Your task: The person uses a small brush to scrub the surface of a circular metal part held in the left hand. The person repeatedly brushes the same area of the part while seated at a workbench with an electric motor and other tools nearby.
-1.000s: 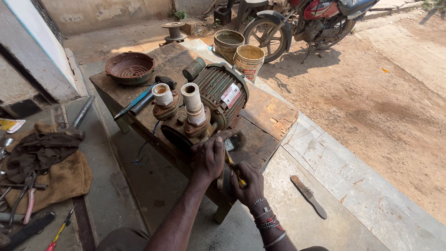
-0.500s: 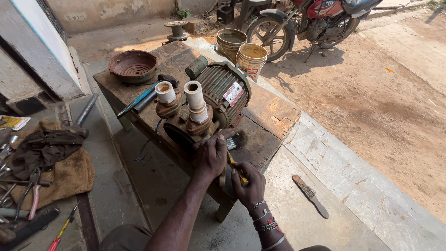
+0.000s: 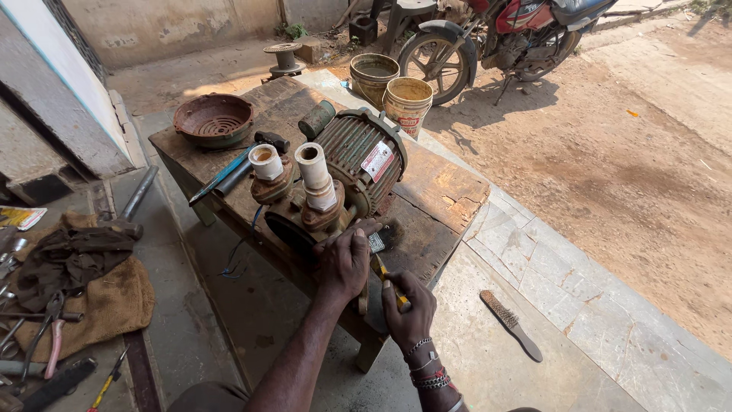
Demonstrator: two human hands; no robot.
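Clearly mid-job: my left hand [image 3: 345,263] presses the pump [image 3: 335,183] on the surface [image 3: 442,191]; my right hand [image 3: 408,305] grips what looks like a screwdriver [image 3: 383,273]; fan cover [image 3: 213,119] already off.

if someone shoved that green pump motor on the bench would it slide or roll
Probably neither easily. The green pump motor looks like ribbed cast metal with rusty pipe flanges, so likely heavy for its size. It lies on the rough wooden bench, which should grip it. The left hand presses its near end, steadying it further.
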